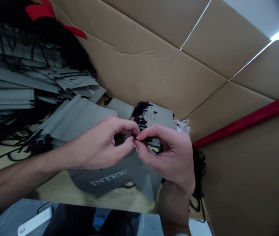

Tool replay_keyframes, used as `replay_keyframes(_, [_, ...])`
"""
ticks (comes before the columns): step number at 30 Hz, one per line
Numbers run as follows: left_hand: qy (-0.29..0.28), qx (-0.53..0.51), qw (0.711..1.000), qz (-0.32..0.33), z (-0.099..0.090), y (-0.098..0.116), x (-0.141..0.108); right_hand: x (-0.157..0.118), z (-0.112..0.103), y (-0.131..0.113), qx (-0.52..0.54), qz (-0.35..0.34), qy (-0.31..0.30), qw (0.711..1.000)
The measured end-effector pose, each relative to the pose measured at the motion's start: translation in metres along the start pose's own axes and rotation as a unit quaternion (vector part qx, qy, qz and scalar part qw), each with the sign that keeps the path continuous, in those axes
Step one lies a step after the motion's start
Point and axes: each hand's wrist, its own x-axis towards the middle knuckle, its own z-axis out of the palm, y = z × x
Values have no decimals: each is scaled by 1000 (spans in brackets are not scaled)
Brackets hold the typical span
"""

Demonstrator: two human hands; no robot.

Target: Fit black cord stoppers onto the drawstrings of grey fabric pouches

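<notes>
My left hand [105,142] and my right hand [170,154] meet in the middle of the head view, thumbs and forefingers pinched tip to tip. Between them is a bit of black cord [135,140] with a small pale spot, mostly covered by the fingers. Beneath both hands hangs a grey fabric drawstring pouch [110,186] with white INTEX lettering, its lower edge over the near part of the wooden table [80,196]. The hands hide its upper edge.
Grey pouches lie in a pile [80,114] behind my left hand, with a smaller stack [161,114] farther back. A large heap [9,98] fills the left. Cardboard walls [139,55] enclose the back and right; black cords [198,173] hang at right.
</notes>
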Motion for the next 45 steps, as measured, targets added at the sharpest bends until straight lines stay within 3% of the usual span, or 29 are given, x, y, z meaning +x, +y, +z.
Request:
replay_keyframes(4, [-9,5,1000,7,-3,-2,-5,-1,-1,3,4,0,-19,1000])
replay_keyframes(8, [-55,0,997,62,-11,0,-7,-1,-2,11,132,23,-30,990])
replay_keyframes(14, [-102,-162,973,129,-12,-3,-7,-4,18,27,345,20,-58,937])
replay_keyframes(18, [-74,-153,977,131,-13,4,-11,-4,29,33,442,13,-63,895])
replay_keyframes(23, [15,-1,993,113,-24,17,-12,1,6,22,369,56,-54,926])
replay_keyframes(26, [72,65,988,117,-25,19,-11,1,-9,11,299,86,-12,950])
replay_keyframes(30, [117,98,979,136,-19,17,-10,-4,-12,6,179,85,-2,980])
replay_keyframes(33, [119,99,979,132,-15,15,-10,-7,-9,7,126,83,24,988])
replay_keyframes(38, [105,66,986,116,-12,15,-11,-5,-7,7,129,92,32,987])
replay_keyframes(45, [94,117,975,163,-11,11,-13,-1,-6,5,141,109,27,984])
